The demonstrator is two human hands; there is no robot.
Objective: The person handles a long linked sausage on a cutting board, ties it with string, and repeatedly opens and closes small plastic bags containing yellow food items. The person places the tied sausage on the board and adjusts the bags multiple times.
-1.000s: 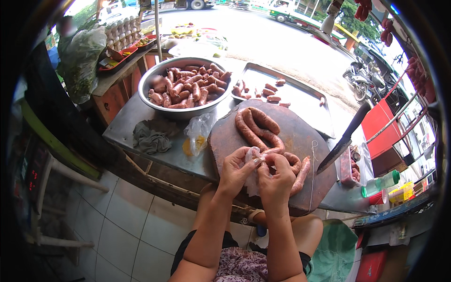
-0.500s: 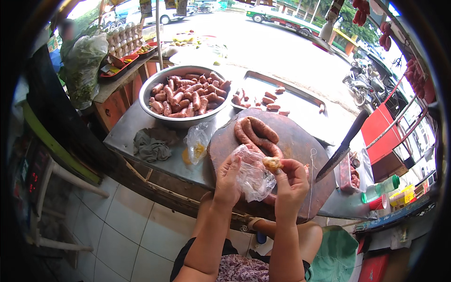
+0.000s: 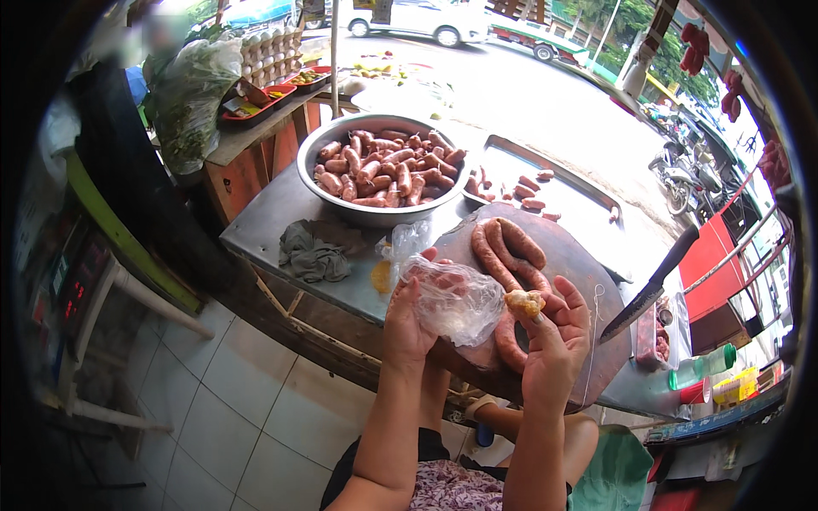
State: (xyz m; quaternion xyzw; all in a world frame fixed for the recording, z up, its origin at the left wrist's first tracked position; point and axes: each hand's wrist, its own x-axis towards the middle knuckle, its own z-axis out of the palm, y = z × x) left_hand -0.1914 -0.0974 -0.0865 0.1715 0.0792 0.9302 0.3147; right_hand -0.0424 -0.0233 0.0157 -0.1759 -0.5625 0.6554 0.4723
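A crumpled clear plastic bag (image 3: 460,307) is gripped by my left hand (image 3: 411,315), its thin film bunched against the fingers. Between the thumb and fingers of my right hand (image 3: 555,336) is a small golden-brown piece of food (image 3: 524,303), perhaps fried; its exact kind I cannot make out. Both hands are raised above the near edge of a round wooden chopping board (image 3: 579,281). A long coil of sausage (image 3: 511,255) lies folded on the board, partly hidden behind the bag and my right hand. A length of white string (image 3: 594,332) trails over the board's right side.
Beyond the board stand a metal basin (image 3: 311,183) heaped with short sausages and a metal tray (image 3: 545,156) with several more. A large knife (image 3: 652,285) slants at the board's right edge. Left of it are a grey cloth (image 3: 313,253) and a small plastic bag (image 3: 400,247).
The view has swung, so the scene sits further right and lower. My left hand has shifted the bag away from the food piece, and the bag looks fuller. My right hand keeps its pinch.
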